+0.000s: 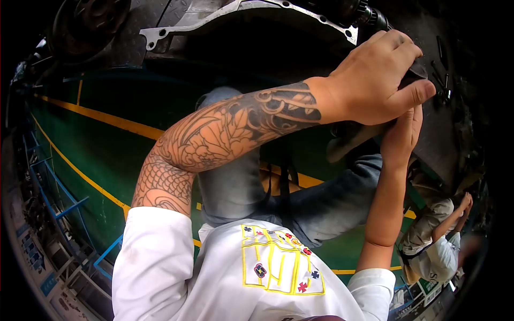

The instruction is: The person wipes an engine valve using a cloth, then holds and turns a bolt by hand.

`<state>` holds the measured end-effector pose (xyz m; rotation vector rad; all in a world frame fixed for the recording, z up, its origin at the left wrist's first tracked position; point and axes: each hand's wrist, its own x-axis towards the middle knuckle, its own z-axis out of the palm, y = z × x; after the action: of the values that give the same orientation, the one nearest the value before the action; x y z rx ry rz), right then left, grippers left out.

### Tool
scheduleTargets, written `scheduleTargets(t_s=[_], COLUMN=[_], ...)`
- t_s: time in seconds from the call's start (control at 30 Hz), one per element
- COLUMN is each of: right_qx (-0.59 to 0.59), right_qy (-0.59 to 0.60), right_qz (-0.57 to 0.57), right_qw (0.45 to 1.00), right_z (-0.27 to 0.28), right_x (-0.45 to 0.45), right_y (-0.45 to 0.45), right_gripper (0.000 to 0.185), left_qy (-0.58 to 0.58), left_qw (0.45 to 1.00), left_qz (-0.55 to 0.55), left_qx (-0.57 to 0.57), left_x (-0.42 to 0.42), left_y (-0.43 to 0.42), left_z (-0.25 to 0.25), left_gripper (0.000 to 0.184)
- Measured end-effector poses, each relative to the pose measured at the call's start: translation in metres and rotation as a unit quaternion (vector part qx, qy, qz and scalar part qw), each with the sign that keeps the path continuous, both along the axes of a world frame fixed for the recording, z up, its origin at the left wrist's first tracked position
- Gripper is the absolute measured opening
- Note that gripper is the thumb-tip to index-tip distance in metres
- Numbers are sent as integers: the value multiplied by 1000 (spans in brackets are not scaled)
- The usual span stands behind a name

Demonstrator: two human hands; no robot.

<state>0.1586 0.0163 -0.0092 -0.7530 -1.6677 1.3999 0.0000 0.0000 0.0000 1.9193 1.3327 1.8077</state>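
Note:
My left hand (377,77), on the tattooed forearm, reaches across to the upper right. Its fingers curl over a dark, rounded part (417,71) whose kind I cannot make out, and its thumb points right. Just below, my right hand (400,131) comes up from underneath and meets the left. Its fingers look closed, but my left hand largely hides them and whatever they grip. Left of the hands, a curved metal housing (241,6) shows a pale, machined flange with bolt holes. Beyond my knuckles lies a dark, ridged shaft-like part (370,15).
Several thin dark tools or bolts (441,80) lie on the bench at right. A round dark machine part (88,24) stands at upper left. Blue metal frames (56,198) line the left side. Another person (439,246) sits at lower right, hands raised together.

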Motion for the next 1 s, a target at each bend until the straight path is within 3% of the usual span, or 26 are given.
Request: scheduleTargets(t_s=[0.17, 0.27, 0.37, 0.47, 0.57, 0.63, 1.0], right_qx=[103, 148, 84, -1, 85, 245, 91], right_qy=[-33, -64, -58, -18, -75, -139, -182], right_qz=[-4, 5, -28, 111, 154, 44, 104], right_qw=[994, 987, 994, 994, 982, 958, 974], right_z=[-10, -10, -20, 5, -10, -20, -3], right_x=[9, 13, 22, 24, 20, 7, 17], right_y=[9, 11, 19, 14, 13, -9, -2], right_gripper=[39, 37, 40, 38, 31, 28, 35], left_qy=[88, 83, 66, 7, -6, -14, 38], left_qw=[994, 991, 992, 996, 997, 997, 995], left_qz=[49, 73, 54, 4, -29, -45, -35], left_qx=[42, 70, 93, 89, 70, 55, 87], left_x=[7, 13, 9, 3, -3, 3, 1], left_y=[0, 3, 8, 5, 2, 6, 10], left_z=[-7, -11, -8, 6, 11, 7, -2], left_gripper=[81, 74, 68, 64, 66, 68, 74])
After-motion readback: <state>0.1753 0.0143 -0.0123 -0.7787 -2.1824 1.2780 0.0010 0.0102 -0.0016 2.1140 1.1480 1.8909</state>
